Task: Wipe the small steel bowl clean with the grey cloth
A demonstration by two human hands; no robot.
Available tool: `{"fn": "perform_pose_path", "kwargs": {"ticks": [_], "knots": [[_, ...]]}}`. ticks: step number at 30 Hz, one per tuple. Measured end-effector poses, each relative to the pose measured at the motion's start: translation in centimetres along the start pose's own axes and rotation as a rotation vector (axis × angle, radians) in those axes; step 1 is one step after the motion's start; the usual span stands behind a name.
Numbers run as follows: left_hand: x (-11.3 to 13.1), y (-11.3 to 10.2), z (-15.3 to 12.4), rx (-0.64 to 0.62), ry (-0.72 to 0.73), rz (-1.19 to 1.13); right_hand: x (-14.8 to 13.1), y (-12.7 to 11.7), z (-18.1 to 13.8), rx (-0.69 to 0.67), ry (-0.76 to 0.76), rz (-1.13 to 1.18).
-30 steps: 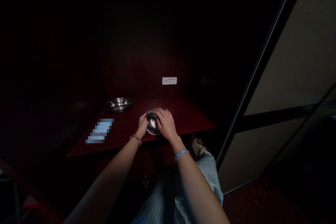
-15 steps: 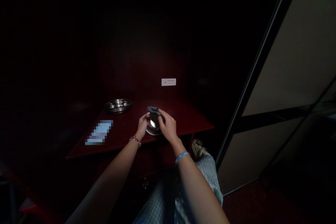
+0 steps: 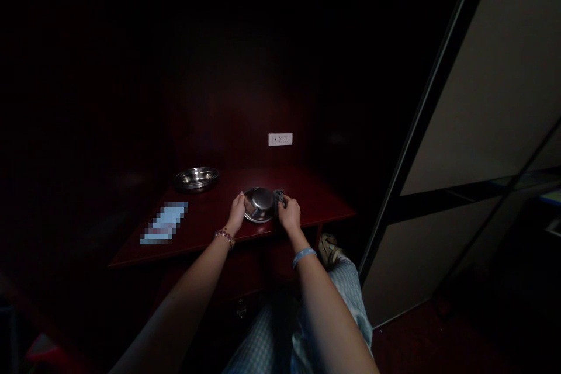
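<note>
A dark red wall (image 3: 228,111) rises behind everything, and a pale panelled partition (image 3: 491,87) leans in along the right. Below them spreads the dark red worktop (image 3: 219,234), with the person's checked trousers (image 3: 346,280) under its near edge. A pixelated light-blue patch (image 3: 165,222) lies toward the worktop's left side; just beyond it sits a stack of shiny metal bowls (image 3: 197,179). Near the front edge is a single metal dish (image 3: 260,201), between the two hands, apparently base up. The right hand (image 3: 289,214), with a blue band (image 3: 304,255) at its wrist, grasps a bunched grey cloth (image 3: 279,194) at the dish's right rim. The left hand (image 3: 235,214), a beaded bracelet (image 3: 225,237) on its wrist, grips the dish by its left rim. On the wall beyond is a white socket (image 3: 280,139); smallest is a clear knob (image 3: 241,308) under the worktop.
</note>
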State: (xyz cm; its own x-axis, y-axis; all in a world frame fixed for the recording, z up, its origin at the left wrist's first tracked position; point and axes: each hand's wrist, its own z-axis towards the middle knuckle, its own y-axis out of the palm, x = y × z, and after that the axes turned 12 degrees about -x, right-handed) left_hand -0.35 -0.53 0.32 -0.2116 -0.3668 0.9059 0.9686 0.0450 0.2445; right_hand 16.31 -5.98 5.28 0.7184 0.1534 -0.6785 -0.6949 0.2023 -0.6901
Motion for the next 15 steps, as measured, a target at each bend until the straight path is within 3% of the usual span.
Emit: {"fn": "perform_pose_path", "kwargs": {"ticks": [15], "knots": [[0.17, -0.01, -0.11, 0.031, 0.003, 0.084, -0.16, -0.12, -0.86, -0.084, 0.047, -0.038]]}}
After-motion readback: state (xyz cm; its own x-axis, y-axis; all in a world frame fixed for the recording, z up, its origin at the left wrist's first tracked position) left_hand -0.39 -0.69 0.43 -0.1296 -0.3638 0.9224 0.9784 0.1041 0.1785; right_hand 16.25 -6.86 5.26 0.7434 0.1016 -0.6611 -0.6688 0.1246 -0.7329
